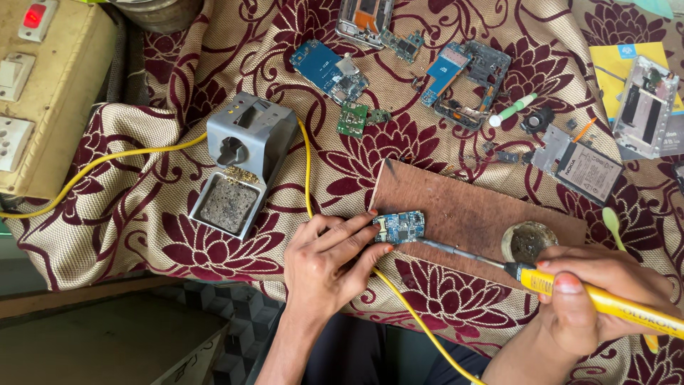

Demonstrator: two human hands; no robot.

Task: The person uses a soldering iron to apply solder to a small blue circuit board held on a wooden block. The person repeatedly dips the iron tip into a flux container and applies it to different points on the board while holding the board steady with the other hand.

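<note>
The left hand lies flat-fingered on the desk, its fingers spread slightly and pressing the left edge of a small blue circuit board that rests at the near corner of a brown wooden board. The right hand is closed around the yellow handle of a soldering iron, whose thin metal tip reaches left and meets the right edge of the circuit board. Just beside the iron's shaft, a small round tin of dark paste sits on the wooden board. A yellow cable runs from under the left hand up past a grey soldering iron stand with a worn sponge tray. Farther out on the maroon floral cloth lie opened phone frames and loose boards, a phone battery and a beige switch box at the left edge.
</note>
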